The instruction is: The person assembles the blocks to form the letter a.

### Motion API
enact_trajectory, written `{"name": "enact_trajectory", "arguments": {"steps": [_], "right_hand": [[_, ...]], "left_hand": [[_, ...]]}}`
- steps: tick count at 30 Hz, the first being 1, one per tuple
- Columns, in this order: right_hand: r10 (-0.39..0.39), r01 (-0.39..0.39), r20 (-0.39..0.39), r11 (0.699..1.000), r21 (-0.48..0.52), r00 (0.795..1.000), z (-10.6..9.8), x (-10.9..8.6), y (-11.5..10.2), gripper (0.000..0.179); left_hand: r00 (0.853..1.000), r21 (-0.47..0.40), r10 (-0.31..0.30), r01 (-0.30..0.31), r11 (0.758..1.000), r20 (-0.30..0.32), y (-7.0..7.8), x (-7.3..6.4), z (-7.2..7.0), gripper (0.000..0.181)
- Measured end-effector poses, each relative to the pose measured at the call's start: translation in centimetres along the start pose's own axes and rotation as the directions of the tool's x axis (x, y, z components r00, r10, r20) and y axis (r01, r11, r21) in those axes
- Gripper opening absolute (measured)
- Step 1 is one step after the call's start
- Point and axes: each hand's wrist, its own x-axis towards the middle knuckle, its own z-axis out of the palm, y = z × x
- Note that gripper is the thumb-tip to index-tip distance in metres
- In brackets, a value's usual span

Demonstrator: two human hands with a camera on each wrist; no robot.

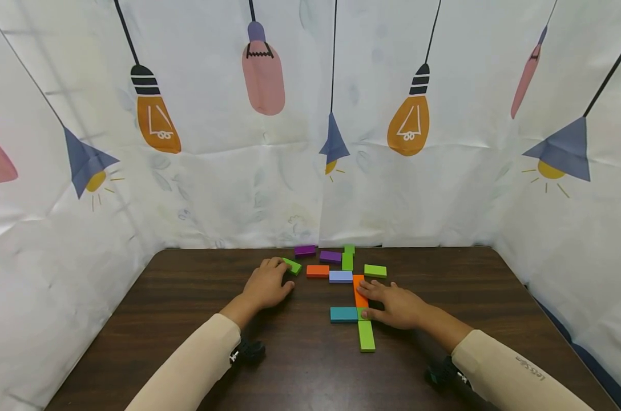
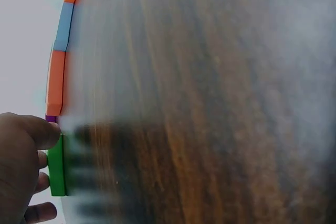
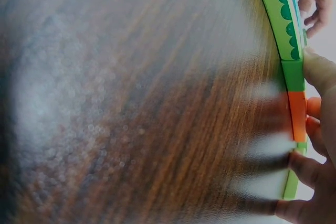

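Observation:
My left hand reaches to a green block at the back. Its fingertips touch the block's left end; the thumb lies just beyond the block's other end. With spread fingers, my right hand rests over an orange block. The right thumb touches the small green block below it. That joins a longer light green block, which has a dark green scalloped side. A teal block extends left. Above the orange block lie a light blue block and an orange-red block.
Two purple blocks lie near the dark wooden table's back edge. Beside them stand two light green pieces end to end, and another light green block lies to the right. A printed white curtain surrounds the table.

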Motion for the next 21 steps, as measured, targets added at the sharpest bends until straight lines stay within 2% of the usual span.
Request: {"name": "enact_trajectory", "arguments": {"steps": [11, 17, 21], "right_hand": [[-0.019, 0.019, -0.006, 1.0, 0.005, 1.0, 0.1, 0.0, 0.1, 0.073], [-0.025, 0.025, -0.009, 1.0, 0.007, 1.0, 0.3, 0.0, 0.3, 0.074], [-0.025, 0.025, -0.011, 1.0, 0.007, 1.0, 0.2, -0.1, 0.2, 0.075]], "left_hand": [[0.999, 0.016, 0.011, -0.01, 1.0, -0.033, 0.1, -0.9, -0.4, 0.038], [0.995, 0.05, 0.066, -0.062, 0.997, -0.071, -0.2, -1.5, -0.5, 0.025], [0.99, 0.067, 0.107, -0.101, 0.993, -0.095, -0.4, -1.8, -0.5, 0.024]]}}
